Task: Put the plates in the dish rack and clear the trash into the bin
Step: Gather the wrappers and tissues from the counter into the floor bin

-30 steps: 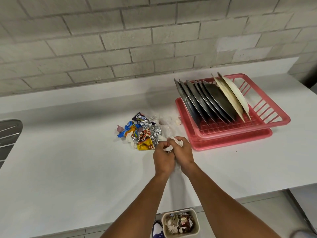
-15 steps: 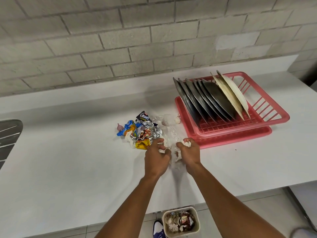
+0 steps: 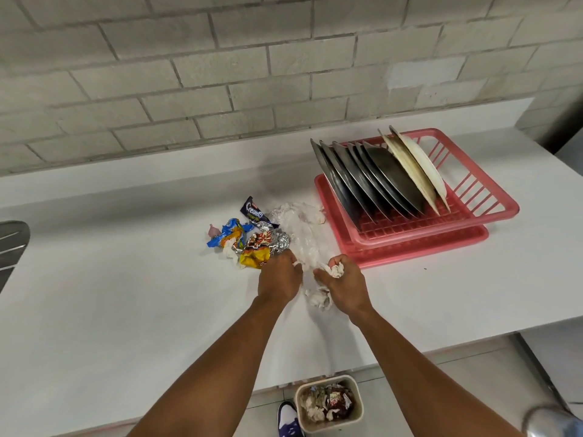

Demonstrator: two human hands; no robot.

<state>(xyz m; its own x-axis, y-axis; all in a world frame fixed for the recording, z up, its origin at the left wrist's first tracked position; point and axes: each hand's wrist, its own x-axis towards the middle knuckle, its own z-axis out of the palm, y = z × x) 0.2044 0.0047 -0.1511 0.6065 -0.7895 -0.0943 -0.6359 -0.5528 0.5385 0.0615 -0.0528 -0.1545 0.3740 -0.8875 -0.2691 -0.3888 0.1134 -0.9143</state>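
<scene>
Right hand (image 3: 347,280) squeezes a paper ball (image 3: 336,270); left hand (image 3: 279,279) grabs the clear wrap (image 3: 303,234). Scoop the wrappers (image 3: 249,244) close (bin (image 3: 326,379) sits below), then drop.

A white counter (image 3: 126,310) meets a grey brick wall (image 3: 189,74), a ribbed metal surface (image 3: 12,247) at its left.

One wide-angle view, worn on the head, looks forward and steeply down onto the counter (image 3: 126,294) from close above. It faces the wall (image 3: 220,64) at the frame's top; the floor (image 3: 473,389) and bin (image 3: 325,380) lie along the bottom edge.
</scene>
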